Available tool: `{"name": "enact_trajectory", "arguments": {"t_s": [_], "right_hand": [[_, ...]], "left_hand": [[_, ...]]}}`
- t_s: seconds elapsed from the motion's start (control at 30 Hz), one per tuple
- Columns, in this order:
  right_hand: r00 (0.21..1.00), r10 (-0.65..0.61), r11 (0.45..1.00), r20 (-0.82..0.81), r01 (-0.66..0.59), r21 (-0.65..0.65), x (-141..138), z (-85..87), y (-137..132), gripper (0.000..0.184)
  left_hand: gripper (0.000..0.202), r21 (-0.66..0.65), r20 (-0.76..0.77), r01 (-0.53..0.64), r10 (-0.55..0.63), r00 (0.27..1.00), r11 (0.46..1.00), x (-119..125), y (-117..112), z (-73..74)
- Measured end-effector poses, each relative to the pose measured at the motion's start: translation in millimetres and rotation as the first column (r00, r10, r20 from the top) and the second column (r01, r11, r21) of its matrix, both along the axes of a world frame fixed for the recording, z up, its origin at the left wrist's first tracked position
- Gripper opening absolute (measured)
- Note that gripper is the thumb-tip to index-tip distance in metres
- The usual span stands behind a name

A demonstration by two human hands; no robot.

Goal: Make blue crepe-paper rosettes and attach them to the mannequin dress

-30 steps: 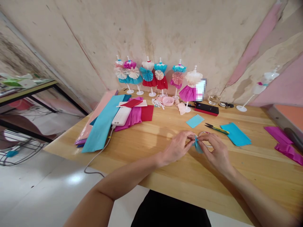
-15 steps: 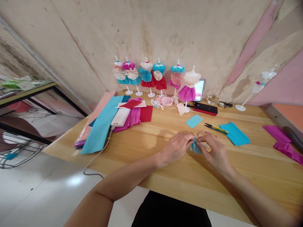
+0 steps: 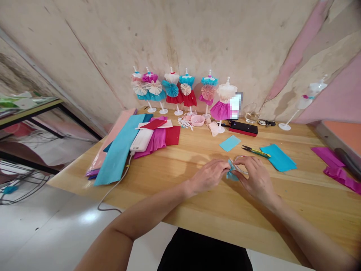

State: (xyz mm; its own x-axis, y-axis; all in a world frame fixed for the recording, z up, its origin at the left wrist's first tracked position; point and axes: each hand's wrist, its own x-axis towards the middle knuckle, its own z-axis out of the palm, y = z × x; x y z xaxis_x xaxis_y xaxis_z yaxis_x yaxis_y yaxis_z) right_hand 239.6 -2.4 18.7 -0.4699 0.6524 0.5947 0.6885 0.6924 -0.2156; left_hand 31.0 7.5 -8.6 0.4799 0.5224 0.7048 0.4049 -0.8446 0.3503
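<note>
Both of my hands meet low over the wooden table (image 3: 197, 210). My left hand (image 3: 209, 176) pinches a small folded piece of blue crepe paper (image 3: 231, 172) from the left. My right hand (image 3: 255, 177) closes its fingers on the same piece from the right. A clear tape roll (image 3: 239, 162) lies on the table just behind my fingers. Most of the blue piece is hidden between my fingertips.
A blue paper square (image 3: 230, 143), yellow-handled scissors (image 3: 255, 151) and a blue sheet (image 3: 278, 157) lie beyond my hands. Crepe paper stacks with a white power bank (image 3: 141, 140) sit left. Several dressed mini mannequins (image 3: 180, 90) line the wall. Magenta strips (image 3: 337, 169) lie right.
My hands have lowered slightly toward the table with the blue piece, and the fingers have shifted on it. The view has tilted down a little.
</note>
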Motion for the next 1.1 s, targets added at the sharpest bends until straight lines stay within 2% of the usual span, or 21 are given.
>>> {"name": "enact_trajectory", "arguments": {"t_s": [0.13,0.4,0.53,0.8,0.9,1.1], "right_hand": [[0.999,0.035,0.999,-0.028,-0.035,0.014,0,-0.6,0,0.011],[0.999,0.024,0.998,-0.039,-0.022,0.051,0,-2.2,1,0.014],[0.998,0.026,0.998,-0.055,-0.022,0.061,-2,-3.9,-1,0.019],[0.990,-0.002,1.000,-0.142,0.006,0.027,-10,-4.4,-8,0.020],[0.977,-0.004,1.000,-0.214,-0.001,-0.023,-11,-1.4,-10,0.019],[0.938,-0.057,0.985,-0.342,-0.004,-0.175,-10,2.7,-10,0.006]], "left_hand": [[0.016,0.037,0.030,-0.005,0.004,1.000,0.999,0,2,-1.7],[0.020,0.069,-0.027,-0.134,0.136,0.990,0.989,1,-2,7.7],[0.018,0.082,-0.021,-0.133,0.135,0.991,0.988,2,-2,8.5],[0.015,0.124,-0.101,-0.120,0.132,0.986,0.985,0,-4,12.2],[0.013,0.081,-0.052,-0.110,0.115,0.992,0.991,1,-4,11.2],[0.013,-0.099,0.090,-0.064,0.073,0.993,0.993,3,-4,10.8]]}}
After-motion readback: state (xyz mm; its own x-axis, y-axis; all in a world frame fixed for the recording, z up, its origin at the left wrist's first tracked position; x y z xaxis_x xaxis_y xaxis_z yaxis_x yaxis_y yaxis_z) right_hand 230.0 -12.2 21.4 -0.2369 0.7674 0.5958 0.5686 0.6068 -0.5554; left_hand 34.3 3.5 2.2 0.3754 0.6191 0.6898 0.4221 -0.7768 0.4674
